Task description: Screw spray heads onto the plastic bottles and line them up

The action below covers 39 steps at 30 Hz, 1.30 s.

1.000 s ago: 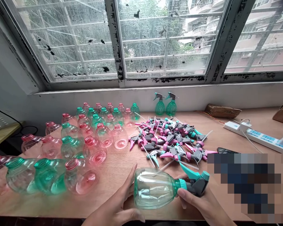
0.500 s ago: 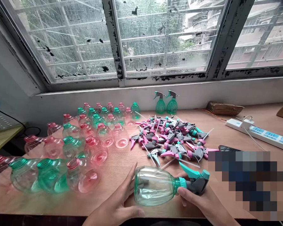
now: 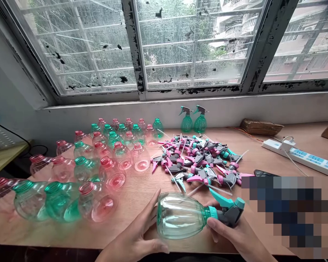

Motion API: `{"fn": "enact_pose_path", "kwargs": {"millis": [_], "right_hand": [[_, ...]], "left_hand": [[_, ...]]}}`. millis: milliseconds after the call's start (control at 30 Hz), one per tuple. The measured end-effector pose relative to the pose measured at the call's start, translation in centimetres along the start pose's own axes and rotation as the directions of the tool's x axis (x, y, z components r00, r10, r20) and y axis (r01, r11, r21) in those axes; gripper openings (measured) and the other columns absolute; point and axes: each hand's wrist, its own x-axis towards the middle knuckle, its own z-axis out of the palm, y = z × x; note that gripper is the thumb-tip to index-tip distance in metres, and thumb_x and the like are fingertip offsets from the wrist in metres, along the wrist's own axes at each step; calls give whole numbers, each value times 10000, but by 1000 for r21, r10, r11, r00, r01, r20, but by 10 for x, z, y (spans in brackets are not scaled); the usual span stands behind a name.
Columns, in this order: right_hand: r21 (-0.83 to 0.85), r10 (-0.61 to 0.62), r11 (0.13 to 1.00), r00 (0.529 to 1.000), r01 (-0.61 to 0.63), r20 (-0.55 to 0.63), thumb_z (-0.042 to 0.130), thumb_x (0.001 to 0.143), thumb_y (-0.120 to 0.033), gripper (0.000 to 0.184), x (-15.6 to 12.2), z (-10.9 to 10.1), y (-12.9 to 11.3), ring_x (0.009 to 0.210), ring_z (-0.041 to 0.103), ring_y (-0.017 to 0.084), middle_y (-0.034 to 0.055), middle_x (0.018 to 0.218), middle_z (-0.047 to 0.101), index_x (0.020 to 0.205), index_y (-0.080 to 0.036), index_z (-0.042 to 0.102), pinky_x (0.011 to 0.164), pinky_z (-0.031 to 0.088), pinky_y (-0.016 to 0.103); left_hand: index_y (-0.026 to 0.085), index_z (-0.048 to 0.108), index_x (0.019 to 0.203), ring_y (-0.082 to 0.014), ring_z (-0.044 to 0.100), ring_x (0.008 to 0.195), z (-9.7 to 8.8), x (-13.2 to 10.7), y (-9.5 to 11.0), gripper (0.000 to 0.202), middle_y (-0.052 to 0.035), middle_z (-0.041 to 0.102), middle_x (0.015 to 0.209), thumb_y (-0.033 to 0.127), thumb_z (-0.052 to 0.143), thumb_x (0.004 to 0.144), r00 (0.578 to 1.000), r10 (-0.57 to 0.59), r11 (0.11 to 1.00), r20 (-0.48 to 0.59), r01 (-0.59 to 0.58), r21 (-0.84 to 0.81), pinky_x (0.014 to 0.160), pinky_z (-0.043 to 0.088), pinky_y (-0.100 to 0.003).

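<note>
A clear green spray bottle (image 3: 180, 215) lies on its side in the air over the table's front edge, its base to the left. A dark grey trigger head with a turquoise lever (image 3: 229, 211) sits on its neck. My right hand (image 3: 235, 233) closes on the turquoise collar and neck, thumb on the near side; its other fingers are partly hidden behind. By the base, my left hand (image 3: 142, 229) is open, thumb and index finger spread apart. Whether its partly hidden fingers touch the bottle, I cannot tell.
Several pink and green bottles without heads (image 3: 109, 171) stand on the left. Behind my hands lies a pile of trigger heads (image 3: 199, 156). Two spray bottles with heads (image 3: 193, 120) stand by the wall. To the right are a power strip (image 3: 303, 154) and a dark phone (image 3: 265, 173).
The view has shifted very slightly. Both hands and the spray bottle keep almost the same pose.
</note>
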Motion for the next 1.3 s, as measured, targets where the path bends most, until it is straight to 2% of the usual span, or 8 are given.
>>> {"fn": "enact_pose_path", "kwargs": {"millis": [133,400,500,633,800,1033,1133,1300], "right_hand": [[44,5,999,1000,-6,10,835,745,-599,489,0,1,2,511,568,166,-37,544,617,990,-187,737,542,460,296],[7,1,1000,1000,-1,16,816,772,-599,481,0,0,-1,492,561,152,-39,524,622,995,-183,722,546,447,282],[30,18,999,1000,-17,-8,848,713,-622,527,-1,3,-2,472,552,157,-48,509,606,994,-197,714,507,455,278],[23,12,1000,1000,-12,-10,842,720,-623,516,-1,4,-5,445,542,154,-48,492,595,969,-191,706,470,461,271],[23,-1,1000,1000,2,-11,811,759,-625,485,-1,2,-7,429,536,139,-51,495,585,926,-184,696,472,437,266],[19,4,1000,1000,-3,-25,839,726,-616,521,-1,4,-7,471,546,159,-49,506,603,996,-194,695,501,472,291],[16,11,1000,1000,-11,-8,827,744,-611,510,-1,4,-6,480,560,168,-42,506,618,1005,-192,698,501,474,290],[25,-3,1000,1000,2,6,804,780,-596,471,0,1,-3,454,555,167,-45,501,606,986,-185,700,490,451,287]], "left_hand": [[367,206,1617,-326,196,1594,-3,0,-1,942,-25,152,1753,315,784,875,1000,7,1000,30,-7,13,1298,144,-535],[425,30,1620,-308,308,1559,-3,-1,-2,1004,-48,324,1700,232,725,922,1000,-6,999,13,5,34,1272,250,-534],[394,30,1626,-336,284,1565,-2,0,-2,1096,-57,299,1710,277,803,858,1000,0,1000,15,1,-11,1274,240,-544],[372,147,1628,-333,222,1586,-3,-1,-1,936,-47,296,1714,309,744,909,999,9,1000,38,-10,15,1293,192,-525],[425,30,1621,-307,345,1544,-3,-1,0,992,-40,353,1689,214,703,923,1000,0,994,19,-2,112,1272,250,-536],[412,33,1618,-309,247,1582,-4,-2,-3,1071,-16,188,1746,287,787,868,1000,0,999,18,-1,34,1287,202,-536],[405,138,1617,-296,231,1589,-5,-3,-3,963,-10,211,1741,271,757,892,999,-4,999,39,3,33,1295,182,-520],[433,36,1616,-293,264,1578,-3,-2,1,979,-16,267,1724,203,695,929,1000,-16,996,14,15,84,1279,232,-520]]}}
